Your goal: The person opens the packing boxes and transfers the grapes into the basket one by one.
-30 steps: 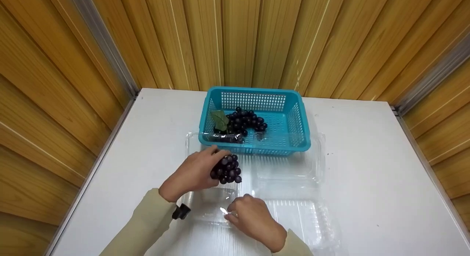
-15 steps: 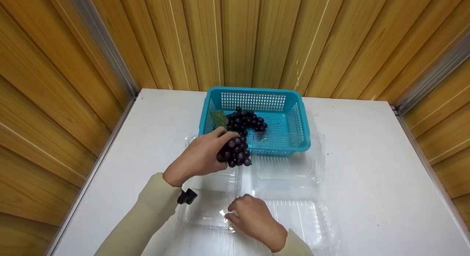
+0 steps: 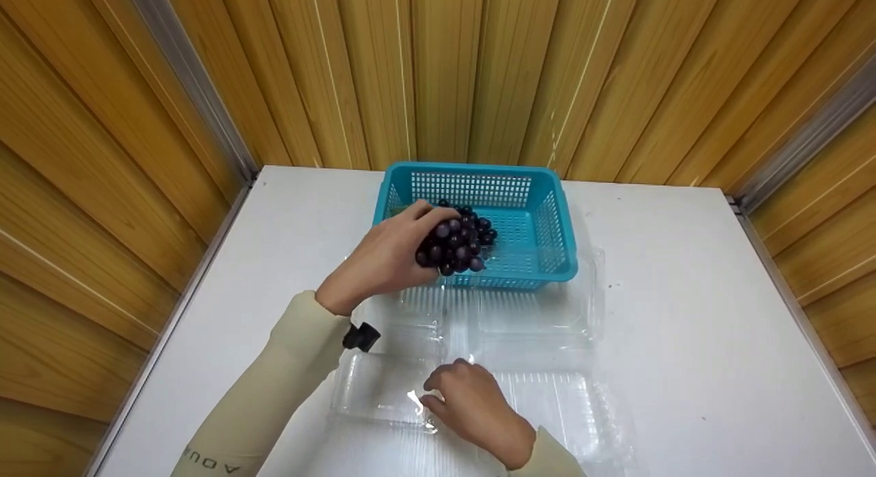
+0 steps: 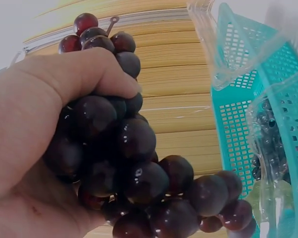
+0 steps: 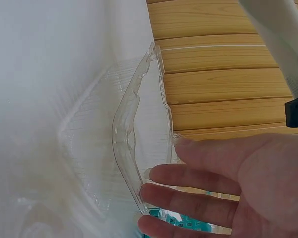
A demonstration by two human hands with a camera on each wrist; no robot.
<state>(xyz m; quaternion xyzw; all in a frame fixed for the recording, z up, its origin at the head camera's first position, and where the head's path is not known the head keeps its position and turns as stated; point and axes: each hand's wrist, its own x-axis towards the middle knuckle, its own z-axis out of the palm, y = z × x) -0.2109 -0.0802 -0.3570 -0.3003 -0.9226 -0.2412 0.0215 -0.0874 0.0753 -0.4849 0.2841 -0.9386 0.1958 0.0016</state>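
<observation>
My left hand [image 3: 393, 251] grips a bunch of dark purple grapes [image 3: 452, 248] above the front left part of a turquoise basket [image 3: 564, 258]. The left wrist view shows the thumb across the grapes [image 4: 139, 168] and a small stem loop at the top. Inside the basket lie more dark grapes [image 3: 487, 232], partly hidden behind the held bunch. My right hand [image 3: 479, 412] stays low, between two open clear plastic clamshell containers. Its fingers are loosely extended at the rim of the left container [image 3: 376, 388]; I cannot tell whether they touch it.
The second clear container [image 3: 554, 408] lies to the right of my right hand. Both raised lids, including the right lid [image 3: 540, 313], overlap the basket's front side. Everything stands on a white table [image 3: 684, 326] enclosed by wood-patterned walls [image 3: 445, 73].
My left hand has carried the bunch of grapes forward and slightly right, from over the left container to over the basket's front edge. My right hand has stayed in place.
</observation>
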